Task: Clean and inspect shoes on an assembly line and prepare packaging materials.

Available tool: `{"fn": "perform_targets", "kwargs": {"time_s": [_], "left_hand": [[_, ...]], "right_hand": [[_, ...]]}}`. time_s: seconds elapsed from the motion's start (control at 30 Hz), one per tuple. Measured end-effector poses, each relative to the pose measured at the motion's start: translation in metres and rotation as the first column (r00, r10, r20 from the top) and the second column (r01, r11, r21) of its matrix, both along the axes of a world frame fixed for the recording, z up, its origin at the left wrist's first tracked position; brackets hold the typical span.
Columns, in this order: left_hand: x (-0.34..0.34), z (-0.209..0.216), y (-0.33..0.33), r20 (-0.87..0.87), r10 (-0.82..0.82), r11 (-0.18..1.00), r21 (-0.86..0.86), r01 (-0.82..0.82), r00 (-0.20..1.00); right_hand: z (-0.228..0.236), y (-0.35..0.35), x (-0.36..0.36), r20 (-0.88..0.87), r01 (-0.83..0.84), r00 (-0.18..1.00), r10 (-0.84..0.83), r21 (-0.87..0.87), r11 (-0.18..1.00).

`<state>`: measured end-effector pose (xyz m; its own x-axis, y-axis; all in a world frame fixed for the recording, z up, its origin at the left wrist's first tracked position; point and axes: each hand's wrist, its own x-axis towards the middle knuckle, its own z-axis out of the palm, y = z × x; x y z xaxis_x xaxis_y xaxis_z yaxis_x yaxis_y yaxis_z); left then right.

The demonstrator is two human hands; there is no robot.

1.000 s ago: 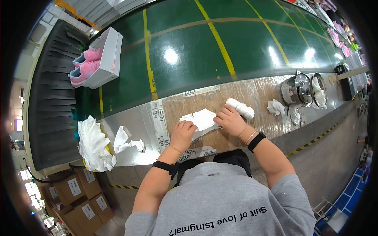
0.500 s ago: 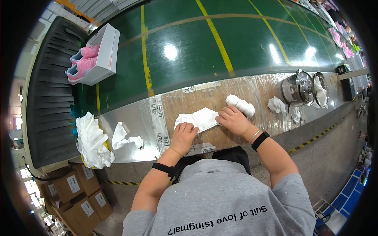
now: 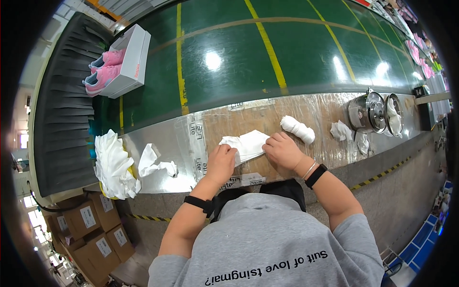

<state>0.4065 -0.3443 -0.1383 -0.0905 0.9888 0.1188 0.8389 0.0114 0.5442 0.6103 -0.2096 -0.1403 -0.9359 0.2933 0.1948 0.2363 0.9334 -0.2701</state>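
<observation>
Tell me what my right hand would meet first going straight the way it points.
Your right hand would most likely meet the white sheet first, since its fingertips touch that sheet's right edge; from above, I can't judge the height.

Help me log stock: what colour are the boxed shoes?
The shoes are mostly pink, seen best in the head view.
</observation>
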Motion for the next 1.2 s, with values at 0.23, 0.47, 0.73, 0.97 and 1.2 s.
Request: {"fn": "perform_targets", "kwargs": {"time_s": [0.23,0.47,0.73,0.97,1.2], "left_hand": [[-0.003,-0.009,0.002,-0.076,-0.027,0.999,0.016,0.028,0.997],[0.003,0.002,0.002,-0.102,-0.072,0.997,-0.011,0.071,0.992],[0.013,0.009,-0.003,-0.049,-0.083,0.994,-0.081,0.079,0.995],[0.021,-0.001,-0.013,-0.109,-0.143,0.987,-0.082,0.135,0.984],[0.024,-0.005,-0.023,-0.164,-0.148,0.987,-0.082,0.136,0.975]], "right_hand": [[-0.002,0.004,0.001,0.069,-0.005,0.998,0.007,-0.024,1.000],[0.000,0.008,0.011,0.078,-0.023,0.997,0.020,0.044,0.999],[0.009,0.001,0.006,-0.141,0.321,0.924,-0.356,-0.221,0.921],[-0.004,-0.007,-0.008,0.188,0.496,0.868,-0.460,-0.396,0.773],[0.012,0.005,-0.011,0.431,0.623,0.781,-0.452,-0.497,0.604]]}}
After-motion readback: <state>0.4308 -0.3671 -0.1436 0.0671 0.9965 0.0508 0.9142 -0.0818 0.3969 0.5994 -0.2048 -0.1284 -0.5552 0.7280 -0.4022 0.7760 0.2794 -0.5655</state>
